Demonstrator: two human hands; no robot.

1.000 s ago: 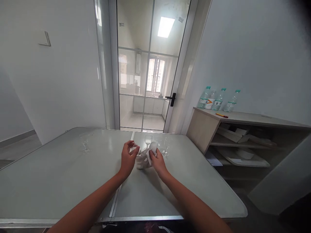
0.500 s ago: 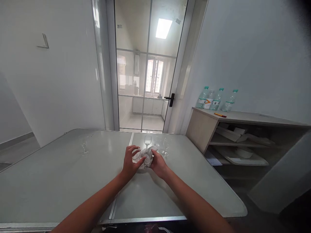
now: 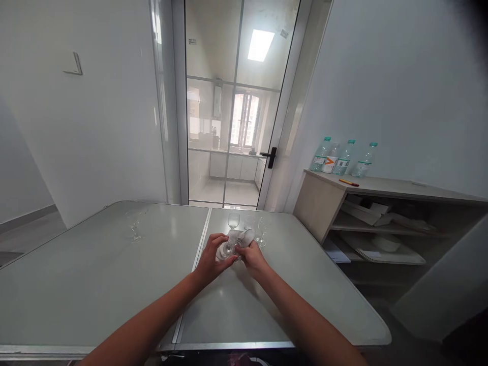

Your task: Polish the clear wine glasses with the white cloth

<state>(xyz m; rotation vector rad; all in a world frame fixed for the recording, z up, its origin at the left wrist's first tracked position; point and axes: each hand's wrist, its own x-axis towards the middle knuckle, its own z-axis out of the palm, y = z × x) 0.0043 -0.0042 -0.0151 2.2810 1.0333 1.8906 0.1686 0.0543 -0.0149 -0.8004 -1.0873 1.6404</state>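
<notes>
Above the table, my left hand [image 3: 212, 258] curls its fingers and thumb around a clear stemmed glass [image 3: 227, 249]. The glass is tilted, with a round part of it facing me. My right hand [image 3: 252, 258] pinches a white cloth [image 3: 247, 236] and presses it against the right side of that glass. The cloth and fingers hide much of the glass. Just behind the hands stands a wine glass [image 3: 234, 220], its lower part covered by the cloth. To its right is another stemmed glass [image 3: 262, 230], with one more faintly visible between them.
A further stemmed glass [image 3: 134, 226] stands on the left of the grey table [image 3: 95, 284]. At right, a wooden shelf unit [image 3: 320, 198] carries several plastic bottles [image 3: 344, 158] and a yellow-red pen [image 3: 348, 182]. A glazed door [image 3: 229, 127] rises behind the table.
The held glass has been turned between my hands, and the left fingers have closed in nearer the cloth. The cloth is now spread more to the upper right. The view has shifted slightly.
</notes>
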